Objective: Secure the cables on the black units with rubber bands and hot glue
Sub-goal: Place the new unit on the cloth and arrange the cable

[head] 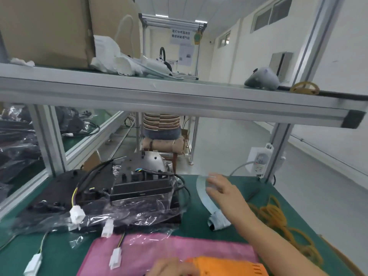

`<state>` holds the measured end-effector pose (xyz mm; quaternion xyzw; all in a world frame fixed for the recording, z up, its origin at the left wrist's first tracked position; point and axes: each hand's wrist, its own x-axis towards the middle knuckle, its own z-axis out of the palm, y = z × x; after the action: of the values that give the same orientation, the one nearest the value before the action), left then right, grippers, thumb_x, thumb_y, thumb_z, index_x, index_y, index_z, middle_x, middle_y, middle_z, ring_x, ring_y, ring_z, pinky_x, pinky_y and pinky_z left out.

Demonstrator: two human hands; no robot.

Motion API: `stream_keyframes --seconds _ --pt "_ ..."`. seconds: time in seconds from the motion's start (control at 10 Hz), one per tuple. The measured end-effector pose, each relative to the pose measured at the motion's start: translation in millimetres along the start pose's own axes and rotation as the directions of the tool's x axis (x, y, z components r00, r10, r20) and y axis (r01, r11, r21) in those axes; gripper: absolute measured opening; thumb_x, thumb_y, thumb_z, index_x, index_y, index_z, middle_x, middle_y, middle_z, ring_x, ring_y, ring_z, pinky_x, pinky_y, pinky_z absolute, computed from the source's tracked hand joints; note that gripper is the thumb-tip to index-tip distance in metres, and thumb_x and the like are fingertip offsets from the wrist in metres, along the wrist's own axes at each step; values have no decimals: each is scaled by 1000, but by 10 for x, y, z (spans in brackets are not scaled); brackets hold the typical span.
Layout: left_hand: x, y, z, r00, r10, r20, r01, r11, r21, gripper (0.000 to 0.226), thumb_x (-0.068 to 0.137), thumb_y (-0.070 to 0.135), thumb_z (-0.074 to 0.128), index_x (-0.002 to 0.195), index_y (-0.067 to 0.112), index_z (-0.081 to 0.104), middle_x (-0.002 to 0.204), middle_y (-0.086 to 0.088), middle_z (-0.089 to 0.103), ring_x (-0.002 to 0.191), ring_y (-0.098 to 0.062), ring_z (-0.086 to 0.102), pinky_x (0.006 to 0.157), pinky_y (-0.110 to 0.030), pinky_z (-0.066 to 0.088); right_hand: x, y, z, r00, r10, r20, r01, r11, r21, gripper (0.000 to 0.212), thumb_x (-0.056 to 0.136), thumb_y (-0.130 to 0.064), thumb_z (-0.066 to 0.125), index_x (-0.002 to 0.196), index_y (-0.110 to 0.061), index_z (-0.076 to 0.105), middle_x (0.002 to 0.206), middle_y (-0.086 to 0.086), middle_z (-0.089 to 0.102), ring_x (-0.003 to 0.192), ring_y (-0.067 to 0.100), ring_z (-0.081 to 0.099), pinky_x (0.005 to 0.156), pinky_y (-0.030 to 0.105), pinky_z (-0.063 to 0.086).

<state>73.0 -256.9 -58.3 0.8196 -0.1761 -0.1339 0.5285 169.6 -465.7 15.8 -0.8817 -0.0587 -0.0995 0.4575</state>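
2 hands are in the shot. Right hand (223,193) reaches in from the lower right and sits a bit right of center, fingers spread and mostly straight, touching a curved translucent strip (201,188) that runs down to a grey-wrapped bundle (218,221) on the green table (229,234). It doesn't look like a real grip, more like fingertips on the strip. Left hand (171,266) is at the bottom edge, fingers curled round the orange hot glue gun (229,266), which lies over a pink cloth (179,248) at bottom center.

The black units (139,188) sit left of center, partly covered in clear plastic wrap (139,212). 1 boxy unit is on top with a metal plate (151,162) behind it, and a flatter black piece (59,188) spreads out to its left. Black cables (93,172) loop over them, and a yellow-striped lead ends in a white connector (76,214). More white connectors are scattered along the lower left, some on the pink cloth.

Pile of yellowish rubber bands (278,218) is at the right, just past the right forearm, well apart from the units.

Up top, an aluminium shelf (179,96) crosses the whole frame with cardboard boxes (49,30) at upper left, white foam bits beside them, and a grey lump (262,78) at upper right. Under the shelf, mid-frame, a person in a striped top (161,121) sits on a stool facing away.
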Motion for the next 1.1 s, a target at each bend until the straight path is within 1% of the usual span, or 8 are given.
stream_keyframes --seconds 0.1,0.2,0.3,0.4,0.5,0.6,0.8,1.1 --pt "48 720 3 985 -162 -64 126 919 -374 15 87 35 68 99 29 75 93 2 76 72 3 65 66 -9 49 -876 -90 -97 980 -196 -26 197 980 18 44 90 -13 62 131 -23 51 143 -23 38 129 -15 32 98 -2 21" --pt "284 904 -40 921 -341 190 368 598 -712 42 93 39 54 107 1 64 107 -19 71 99 -28 66 82 -33 53 -1439 -58 -104 931 -359 66 364 924 -116 63 80 -11 62 136 -28 39 151 -21 34 125 -9 41 101 6 30" --pt "450 980 60 892 -370 260 432 529 -731 29 96 26 54 103 1 66 93 -12 72 80 -22 65 74 -30 51 -1703 14 -94 908 -393 143 417 879 -233 66 75 -8 64 137 -16 44 150 -12 35 132 -5 36 107 9 27" --pt "501 944 209 895 -396 206 407 534 -741 15 93 -2 51 90 5 64 67 -5 70 56 -14 62 50 -21 52 -1836 34 -153 911 -386 143 411 851 -326 58 67 -3 61 124 -17 65 142 -8 47 127 -3 41 105 1 16" --pt "506 906 279 925 -362 118 329 605 -725 21 90 -12 51 94 3 66 68 -5 71 61 -15 63 49 -21 52 -1833 -71 -242 965 -249 -76 241 965 -103 34 70 -12 53 91 -32 71 124 -23 55 116 -2 51 93 5 33" --pt "444 899 317 953 -299 50 250 680 -690 32 83 -19 54 102 5 66 78 -9 74 62 -16 67 52 -23 53 -1650 -118 -275 950 -142 -277 140 990 -30 24 83 -16 66 97 -35 67 108 -17 59 109 2 55 88 10 39" --pt "432 881 343 977 -185 -104 98 829 -551 62 71 -24 63 112 23 57 85 -14 75 71 -21 68 71 -32 55 -1365 -87 -167 988 5 -155 -10 1000 -26 36 81 -8 73 112 -25 69 89 -13 66 78 -3 58 71 10 44" --pt "462 827 350 987 20 -158 -66 953 -297 30 75 -16 70 82 14 71 63 0 56 55 -8 52 55 -18 49 -1277 -27 -211 973 117 -200 -63 964 258 17 81 0 72 88 -16 70 77 9 69 68 14 64 64 27 54"
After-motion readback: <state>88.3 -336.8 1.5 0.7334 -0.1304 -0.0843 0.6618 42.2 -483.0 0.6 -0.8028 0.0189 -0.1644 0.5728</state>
